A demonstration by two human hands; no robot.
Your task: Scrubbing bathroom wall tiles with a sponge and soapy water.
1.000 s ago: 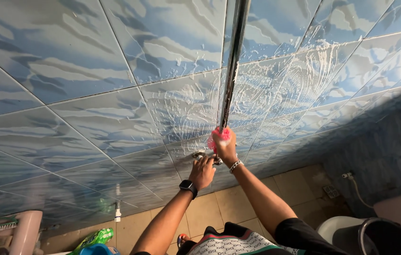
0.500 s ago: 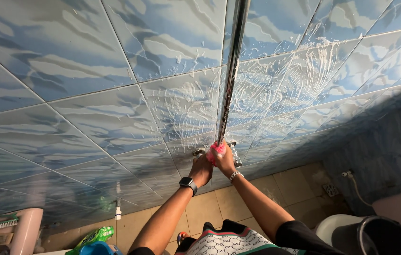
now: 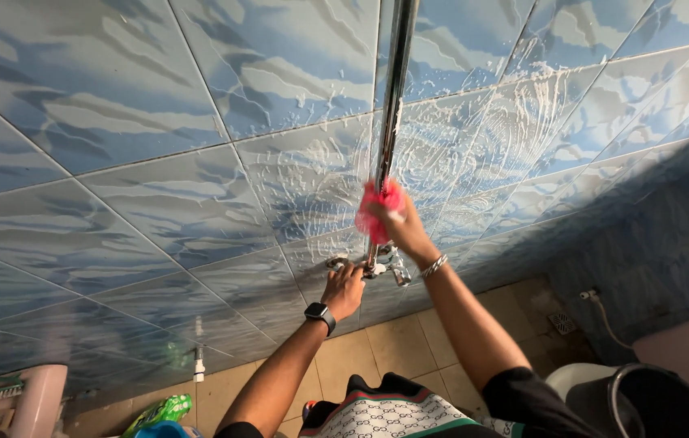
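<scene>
A chrome shower pipe (image 3: pixel 393 97) runs up a blue tiled wall streaked with soap foam (image 3: pixel 515 122). My right hand (image 3: pixel 400 223) grips a pink scrubber (image 3: pixel 377 207) wrapped around the pipe, a short way above the chrome tap fitting (image 3: pixel 389 268). My left hand (image 3: pixel 343 290), with a black watch on the wrist, holds the left side of that fitting near the wall.
Beige floor tiles lie below with a drain (image 3: pixel 563 323). A dark bucket (image 3: pixel 661 401) and a white toilet rim (image 3: pixel 571 381) sit at lower right. A green bag (image 3: pixel 162 408), a small wall tap (image 3: pixel 197 365) and a pink basin edge (image 3: pixel 32 401) are at lower left.
My right hand slid the pink scrubber down to the tap fitting, then back up the pipe. My left hand stayed on the fitting.
</scene>
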